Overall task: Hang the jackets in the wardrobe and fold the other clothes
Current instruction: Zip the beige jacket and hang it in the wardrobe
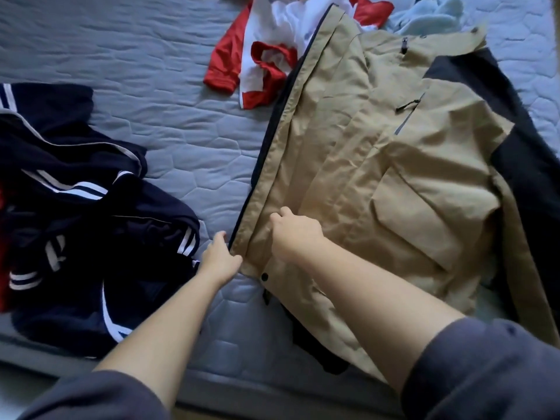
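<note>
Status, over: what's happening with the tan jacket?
Left hand grips tan jacket at front edge. Right hand pinches fabric beside it. Jacket flat on mattress, not hung. Red-and-white shirt partly under its top.

The tan jacket (363, 177) is looking crisp, matt and crinkled, like thin shell cloth; the mattress (151, 56) is showing soft quilted fabric.

Jacket (378, 165) tan, navy trim; tracksuit (91, 207) navy, white stripes

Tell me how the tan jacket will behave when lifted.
Likely floppy: the jacket lies creased and flat. Probably slippery; its shell looks smooth. The sleeve may dangle: left hand and right hand hold only the front edge.
</note>
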`<state>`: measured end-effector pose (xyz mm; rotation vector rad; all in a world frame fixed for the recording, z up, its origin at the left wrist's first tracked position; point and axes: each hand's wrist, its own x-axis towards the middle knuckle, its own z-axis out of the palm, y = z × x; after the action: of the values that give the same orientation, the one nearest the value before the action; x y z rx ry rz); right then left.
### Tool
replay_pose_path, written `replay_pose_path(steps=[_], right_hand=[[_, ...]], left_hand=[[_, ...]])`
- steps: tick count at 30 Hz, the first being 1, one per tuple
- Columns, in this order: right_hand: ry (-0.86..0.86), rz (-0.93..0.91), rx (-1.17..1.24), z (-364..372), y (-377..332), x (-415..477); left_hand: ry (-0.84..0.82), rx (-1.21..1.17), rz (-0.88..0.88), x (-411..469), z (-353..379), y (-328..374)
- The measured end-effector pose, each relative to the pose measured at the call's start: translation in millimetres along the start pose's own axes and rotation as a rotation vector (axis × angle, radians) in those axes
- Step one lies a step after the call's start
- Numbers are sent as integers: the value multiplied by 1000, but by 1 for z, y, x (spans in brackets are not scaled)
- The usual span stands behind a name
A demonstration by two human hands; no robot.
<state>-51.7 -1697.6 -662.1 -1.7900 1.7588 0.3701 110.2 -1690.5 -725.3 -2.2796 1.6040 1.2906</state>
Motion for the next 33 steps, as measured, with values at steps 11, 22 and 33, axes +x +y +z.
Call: replay_pose_path(steps=[11,22,33], right_hand=[[230,171,91,-10,42,-78],[275,189,1191,-83,146,-248],[397,564,1271,22,252,-295]], left_hand=[[101,112,134,-85,-22,30],[350,472,443,-246,-63,132],[36,914,610,-288,132,149]])
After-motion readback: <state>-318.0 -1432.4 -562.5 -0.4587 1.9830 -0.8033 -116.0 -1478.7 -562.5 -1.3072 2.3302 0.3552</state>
